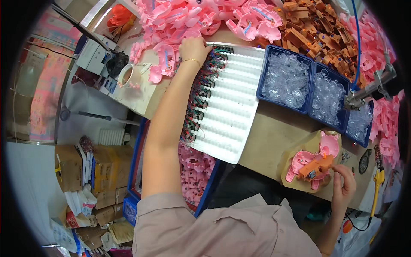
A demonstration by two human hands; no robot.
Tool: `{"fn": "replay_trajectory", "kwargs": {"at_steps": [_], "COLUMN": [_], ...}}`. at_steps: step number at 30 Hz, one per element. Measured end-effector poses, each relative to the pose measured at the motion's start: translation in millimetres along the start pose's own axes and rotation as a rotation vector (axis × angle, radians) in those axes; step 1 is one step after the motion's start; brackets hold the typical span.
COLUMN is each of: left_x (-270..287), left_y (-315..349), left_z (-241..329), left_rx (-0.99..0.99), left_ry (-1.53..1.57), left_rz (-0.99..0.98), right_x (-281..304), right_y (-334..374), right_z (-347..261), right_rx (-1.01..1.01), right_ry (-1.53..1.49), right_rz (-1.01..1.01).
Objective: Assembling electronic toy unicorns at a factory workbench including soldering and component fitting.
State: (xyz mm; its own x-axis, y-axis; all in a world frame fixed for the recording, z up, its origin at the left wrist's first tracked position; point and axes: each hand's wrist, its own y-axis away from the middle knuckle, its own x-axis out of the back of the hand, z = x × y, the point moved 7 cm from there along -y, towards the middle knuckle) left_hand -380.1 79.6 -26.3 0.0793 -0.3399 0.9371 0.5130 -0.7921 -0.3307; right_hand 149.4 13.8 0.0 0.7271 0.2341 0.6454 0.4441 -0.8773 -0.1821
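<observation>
My left hand reaches to the far left corner of a white ribbed tray, beside pink plastic shells. Its fingertips are hidden, so I cannot tell whether they hold anything. Small wired components with red and green leads line the tray's left side. At the right, a pink animal-shaped shell half lies in a tan holding block. An orange plastic housing sits tilted over the shell. My right hand has its fingers curled, with thumb and fingertips at the housing's right edge.
Blue bins hold clear plastic pieces. Heaps of pink shells and orange housings lie behind. A metal tool head hangs at the right by a blue hose. A white tape roll stands left; a crate of pink parts sits below.
</observation>
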Motion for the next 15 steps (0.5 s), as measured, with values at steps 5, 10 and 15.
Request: {"fn": "replay_trajectory", "kwargs": {"at_steps": [5,10,15], "left_x": [-28,-7,0], "left_y": [-15,-17,0], "left_z": [-2,27,32], "left_rx": [-0.148,-0.307,-0.236], "left_ry": [-0.089,0.076,0.458], "left_rz": [-0.071,-0.016,-0.059], "right_x": [11,8,1], "right_y": [0,-6,-10], "right_z": [6,2,-8], "right_rx": [-0.044,0.021,0.085], "right_ry": [0.012,-0.001,0.038], "right_rz": [0.031,0.001,-0.009]}}
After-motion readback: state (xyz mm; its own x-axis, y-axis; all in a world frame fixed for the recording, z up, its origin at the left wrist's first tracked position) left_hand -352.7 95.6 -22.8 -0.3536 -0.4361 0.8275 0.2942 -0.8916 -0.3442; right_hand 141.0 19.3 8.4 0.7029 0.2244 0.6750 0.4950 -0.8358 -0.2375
